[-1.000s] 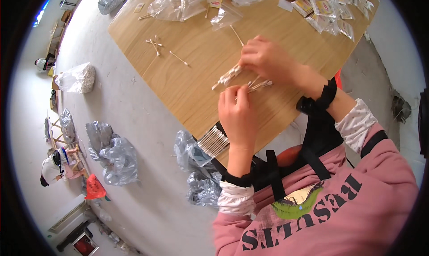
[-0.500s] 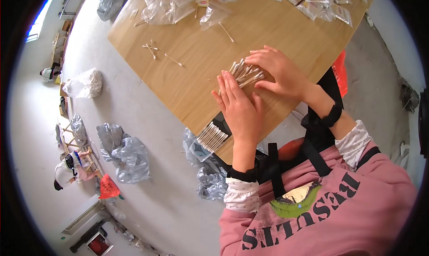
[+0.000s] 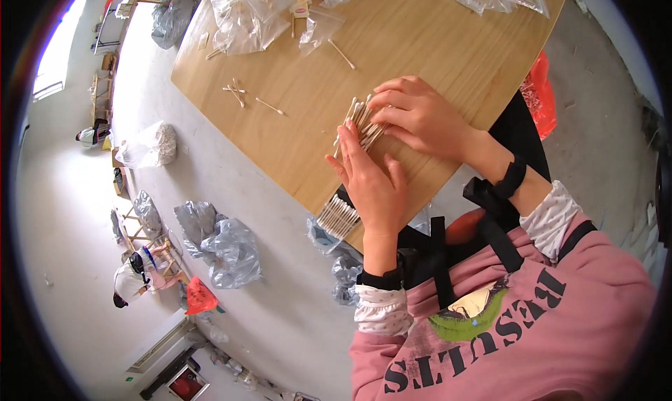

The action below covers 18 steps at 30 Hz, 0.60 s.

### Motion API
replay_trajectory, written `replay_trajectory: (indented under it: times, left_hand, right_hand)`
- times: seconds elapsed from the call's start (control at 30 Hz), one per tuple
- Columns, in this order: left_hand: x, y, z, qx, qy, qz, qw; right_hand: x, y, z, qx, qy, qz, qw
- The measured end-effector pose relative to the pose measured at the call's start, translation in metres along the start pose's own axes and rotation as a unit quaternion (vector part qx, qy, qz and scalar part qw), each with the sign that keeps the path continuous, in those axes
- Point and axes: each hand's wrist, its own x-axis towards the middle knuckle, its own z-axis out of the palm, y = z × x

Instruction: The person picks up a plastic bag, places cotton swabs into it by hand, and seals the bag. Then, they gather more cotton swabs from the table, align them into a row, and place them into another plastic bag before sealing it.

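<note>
Swabs (image 3: 360, 115) now bunch closer mid-frame; left hand (image 3: 373, 185) touches them, thumb spread out; right hand (image 3: 421, 115), fingers apart and bent, touches too.

The wearer I watch remotely has a dusty-pink sweatshirt (image 3: 553, 352), printed with large black stencil lettering (image 3: 514, 320) and a green, cream and black motif (image 3: 455, 327). Gathered white cuffs with small dots (image 3: 383, 311) end the sleeves. Both wrists wear black bands (image 3: 514, 177); black straps (image 3: 501, 245) lie across the front.
</note>
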Motion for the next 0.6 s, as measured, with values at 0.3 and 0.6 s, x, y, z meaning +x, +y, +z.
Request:
replay_trajectory:
  times: [0.3,0.6]
  left_hand:
    - [0.001,-0.003,-0.002,0.050,-0.040,0.013,0.998]
    - [-0.013,0.013,0.017,0.130,-0.025,0.023,0.991]
  right_hand:
    - [0.001,0.002,0.003,-0.015,-0.003,-0.023,1.000]
    - [-0.003,-0.004,-0.008,0.018,0.036,0.028,0.999]
